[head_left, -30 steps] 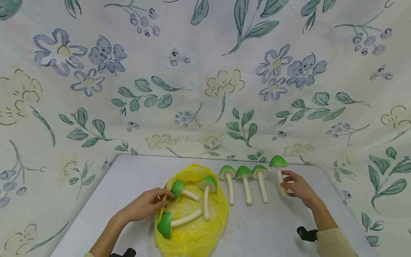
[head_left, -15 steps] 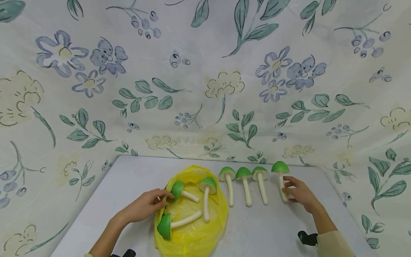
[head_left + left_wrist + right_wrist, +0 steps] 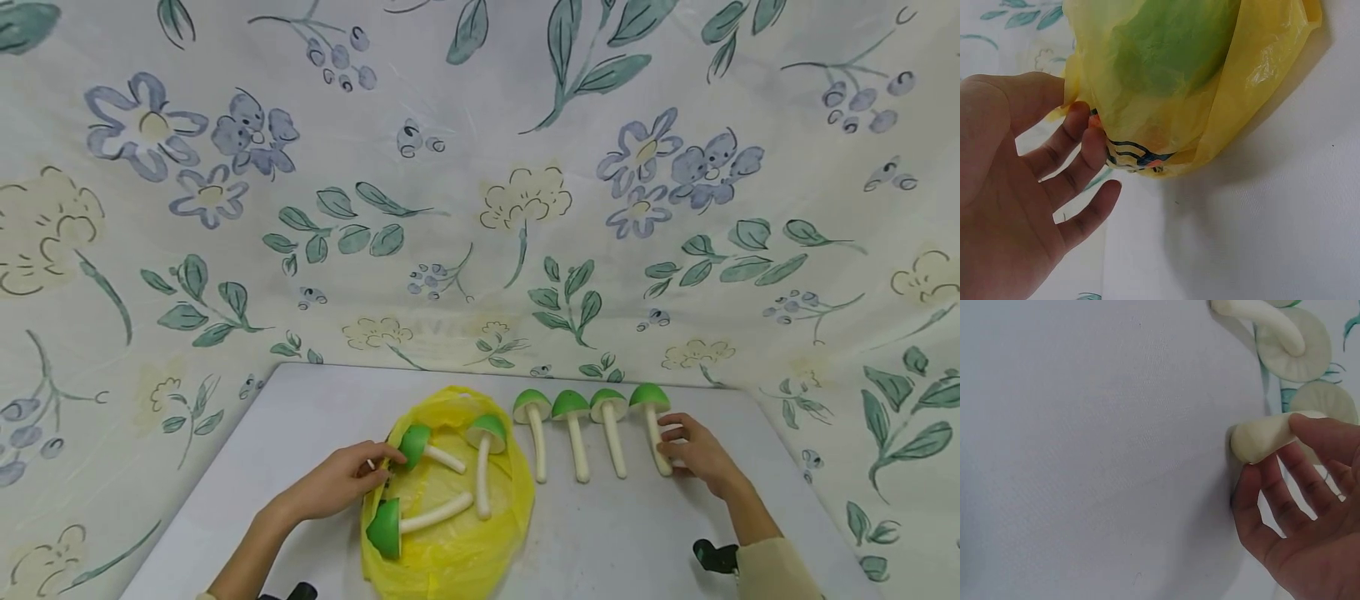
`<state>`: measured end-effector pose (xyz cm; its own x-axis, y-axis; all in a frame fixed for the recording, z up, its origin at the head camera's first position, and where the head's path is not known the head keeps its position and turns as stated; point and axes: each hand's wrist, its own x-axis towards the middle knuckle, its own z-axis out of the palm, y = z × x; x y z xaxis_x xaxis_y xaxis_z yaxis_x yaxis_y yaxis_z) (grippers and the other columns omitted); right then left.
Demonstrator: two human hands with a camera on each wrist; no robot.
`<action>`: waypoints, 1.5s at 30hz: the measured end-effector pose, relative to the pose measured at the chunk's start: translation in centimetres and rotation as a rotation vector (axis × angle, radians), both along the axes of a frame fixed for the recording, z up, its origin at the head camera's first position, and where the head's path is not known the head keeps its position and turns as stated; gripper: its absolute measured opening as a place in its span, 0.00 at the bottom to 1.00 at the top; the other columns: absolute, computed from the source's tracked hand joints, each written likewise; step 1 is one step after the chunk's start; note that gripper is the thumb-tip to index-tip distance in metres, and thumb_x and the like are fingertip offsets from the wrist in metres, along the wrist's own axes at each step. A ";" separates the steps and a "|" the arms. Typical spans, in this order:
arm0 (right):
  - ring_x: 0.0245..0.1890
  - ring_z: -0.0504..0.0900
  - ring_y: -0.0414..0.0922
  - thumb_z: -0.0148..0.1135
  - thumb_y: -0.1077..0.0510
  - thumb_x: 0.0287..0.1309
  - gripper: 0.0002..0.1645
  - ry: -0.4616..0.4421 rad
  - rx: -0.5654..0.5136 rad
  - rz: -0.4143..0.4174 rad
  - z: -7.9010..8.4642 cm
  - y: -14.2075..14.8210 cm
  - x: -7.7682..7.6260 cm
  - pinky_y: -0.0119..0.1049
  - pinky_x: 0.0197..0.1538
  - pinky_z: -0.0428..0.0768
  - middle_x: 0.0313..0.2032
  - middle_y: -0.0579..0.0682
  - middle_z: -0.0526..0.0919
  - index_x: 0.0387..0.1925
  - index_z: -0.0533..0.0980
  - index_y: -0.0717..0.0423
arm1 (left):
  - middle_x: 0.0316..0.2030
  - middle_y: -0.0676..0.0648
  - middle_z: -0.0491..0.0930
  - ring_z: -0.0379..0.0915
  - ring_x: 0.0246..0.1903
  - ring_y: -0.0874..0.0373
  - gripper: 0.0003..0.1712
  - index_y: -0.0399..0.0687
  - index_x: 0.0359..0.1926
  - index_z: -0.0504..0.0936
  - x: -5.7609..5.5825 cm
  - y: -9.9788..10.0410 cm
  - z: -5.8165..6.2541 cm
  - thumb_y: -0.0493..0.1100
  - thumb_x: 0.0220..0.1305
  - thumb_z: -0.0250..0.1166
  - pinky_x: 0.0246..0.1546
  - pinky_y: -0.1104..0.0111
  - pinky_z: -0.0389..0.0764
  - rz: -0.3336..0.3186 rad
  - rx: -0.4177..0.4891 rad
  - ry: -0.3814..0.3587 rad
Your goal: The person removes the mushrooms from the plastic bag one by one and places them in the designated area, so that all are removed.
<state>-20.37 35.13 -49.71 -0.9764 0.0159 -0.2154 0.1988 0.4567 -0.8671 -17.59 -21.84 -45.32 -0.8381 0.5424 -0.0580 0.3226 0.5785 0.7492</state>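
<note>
right hand (image 3: 697,452): fingers part-curled, gripping the pale stem of a green-capped mushroom (image 3: 654,427); cap toward 12 o'clock. position: between 2 and 3 o'clock from yellow plastic bag (image 3: 442,571). three similar mushrooms (image 3: 575,442) in a row on bench (image 3: 600,542), at its 9 o'clock. left hand (image 3: 341,479): fingers slightly bent, pinching bag rim at 10 o'clock.
</note>
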 end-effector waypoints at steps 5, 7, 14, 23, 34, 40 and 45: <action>0.44 0.78 0.51 0.60 0.63 0.66 0.30 0.002 0.014 0.006 0.1 -0.1 -0.1 0.43 0.38 0.82 0.56 0.67 0.74 0.66 0.62 0.64 | 0.49 0.44 0.79 0.70 0.38 0.56 0.13 0.49 0.57 0.81 0.0 0.0 -0.1 0.41 0.75 0.58 0.36 0.70 0.75 -0.004 -0.004 -0.002; 0.44 0.78 0.51 0.60 0.63 0.66 0.30 0.004 0.018 0.008 0.2 -0.1 -0.1 0.43 0.38 0.82 0.55 0.67 0.74 0.65 0.63 0.65 | 0.49 0.44 0.79 0.70 0.38 0.55 0.13 0.49 0.57 0.81 0.0 0.0 0.0 0.41 0.75 0.58 0.36 0.70 0.75 -0.002 -0.006 0.000; 0.44 0.79 0.51 0.59 0.62 0.66 0.27 0.003 0.077 0.008 0.4 -0.1 0.1 0.42 0.37 0.81 0.55 0.68 0.75 0.63 0.66 0.66 | 0.49 0.44 0.79 0.70 0.39 0.55 0.13 0.50 0.56 0.81 -0.1 -0.1 0.0 0.39 0.75 0.57 0.36 0.70 0.75 -0.005 -0.012 0.016; 0.44 0.79 0.51 0.59 0.61 0.66 0.26 -0.008 0.085 0.020 0.4 0.0 0.3 0.42 0.38 0.80 0.56 0.67 0.75 0.63 0.68 0.66 | 0.52 0.46 0.80 0.70 0.44 0.58 0.13 0.52 0.56 0.81 -0.1 0.0 -0.2 0.41 0.75 0.58 0.42 0.69 0.76 -0.014 -0.013 0.028; 0.44 0.79 0.50 0.59 0.60 0.66 0.25 -0.017 0.089 0.014 0.5 0.1 0.6 0.41 0.39 0.80 0.55 0.66 0.76 0.61 0.69 0.67 | 0.53 0.46 0.80 0.70 0.44 0.58 0.13 0.52 0.56 0.81 0.0 0.0 -0.1 0.41 0.75 0.58 0.41 0.69 0.75 -0.010 -0.013 0.024; 0.43 0.79 0.49 0.60 0.60 0.66 0.24 -0.024 0.087 0.015 0.5 0.0 0.7 0.41 0.39 0.80 0.54 0.65 0.77 0.60 0.70 0.67 | 0.52 0.47 0.80 0.69 0.42 0.58 0.13 0.52 0.56 0.81 -0.1 -0.1 -0.3 0.42 0.75 0.58 0.39 0.70 0.75 -0.013 -0.003 0.002; 0.44 0.79 0.51 0.60 0.59 0.67 0.25 -0.010 0.087 0.008 0.6 0.1 0.6 0.41 0.39 0.80 0.54 0.66 0.76 0.60 0.69 0.68 | 0.51 0.47 0.80 0.69 0.42 0.58 0.13 0.52 0.56 0.81 -0.1 0.1 -0.3 0.41 0.75 0.58 0.40 0.70 0.74 -0.020 -0.007 0.013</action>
